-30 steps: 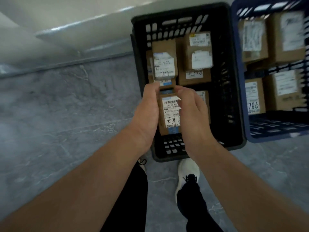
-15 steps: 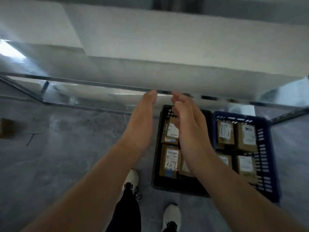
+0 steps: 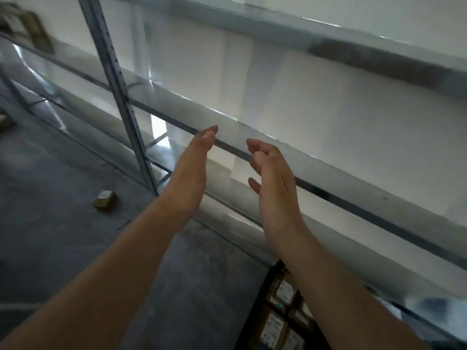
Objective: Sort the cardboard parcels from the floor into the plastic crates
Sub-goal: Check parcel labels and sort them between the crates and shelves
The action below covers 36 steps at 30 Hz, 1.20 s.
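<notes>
My left hand (image 3: 192, 168) and my right hand (image 3: 273, 180) are raised in front of me, palms facing each other, fingers apart, holding nothing. The black plastic crate (image 3: 255, 322) shows at the bottom edge, partly hidden behind my right forearm, with several labelled cardboard parcels (image 3: 274, 329) inside. One small cardboard parcel (image 3: 104, 200) lies on the grey floor to the left, well away from both hands. The blue crate is out of view.
A metal shelving rack runs across the view, with an upright post (image 3: 118, 97) left of my hands and horizontal rails (image 3: 328, 195) behind them. Blurred brown items (image 3: 30, 26) sit at the top left. Grey floor (image 3: 63, 223) spreads to the left.
The parcel I held over the black crate a second ago is out of my hands. My view has swung up and left, so the crates slid to the bottom right and the floor parcel came into view.
</notes>
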Each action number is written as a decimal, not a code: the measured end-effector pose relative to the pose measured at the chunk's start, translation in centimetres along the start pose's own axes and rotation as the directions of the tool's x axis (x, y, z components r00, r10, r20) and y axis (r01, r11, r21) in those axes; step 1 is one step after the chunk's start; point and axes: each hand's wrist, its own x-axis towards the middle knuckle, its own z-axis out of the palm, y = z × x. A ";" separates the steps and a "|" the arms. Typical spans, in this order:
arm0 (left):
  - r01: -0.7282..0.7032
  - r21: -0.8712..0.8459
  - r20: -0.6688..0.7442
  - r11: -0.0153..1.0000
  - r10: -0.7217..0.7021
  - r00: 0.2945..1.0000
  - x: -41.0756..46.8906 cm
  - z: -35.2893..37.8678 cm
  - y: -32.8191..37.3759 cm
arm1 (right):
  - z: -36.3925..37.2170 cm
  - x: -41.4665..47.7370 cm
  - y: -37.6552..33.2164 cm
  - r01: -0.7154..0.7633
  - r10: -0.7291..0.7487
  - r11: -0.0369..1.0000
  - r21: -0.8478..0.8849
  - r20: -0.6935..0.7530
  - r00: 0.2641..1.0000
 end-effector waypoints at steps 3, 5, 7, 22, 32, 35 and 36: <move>-0.011 -0.005 -0.089 1.000 0.010 0.996 1.1 -6.9 0.7 | 6.8 1.1 -1.7 0.017 -0.018 1.000 0.010 0.078 0.997; 0.003 -0.020 -0.146 1.000 -0.006 0.989 2.1 -12.1 0.2 | 12.0 2.1 -1.9 0.008 -0.010 1.000 0.016 0.126 0.992; 0.008 0.002 -0.173 1.000 -0.007 0.985 3.3 -17.9 -0.7 | 17.5 3.3 -1.8 -0.023 0.020 1.000 0.020 0.167 0.986; 0.173 -0.048 -0.339 0.984 -0.178 0.924 18.9 -51.9 -12.4 | 53.5 15.0 7.1 -0.231 0.213 0.973 0.022 0.312 0.926; 0.342 -0.060 -0.406 0.938 -0.336 0.850 37.2 -63.0 -26.4 | 68.6 31.8 23.0 -0.371 0.340 0.929 0.008 0.380 0.860; 0.405 -0.075 -0.384 0.911 -0.401 0.831 40.9 -66.3 -30.6 | 72.2 35.5 27.4 -0.440 0.414 0.898 -0.007 0.353 0.839; 0.431 -0.092 -0.383 0.898 -0.432 0.817 42.0 -67.2 -31.9 | 73.2 36.1 28.7 -0.465 0.438 0.885 -0.009 0.348 0.829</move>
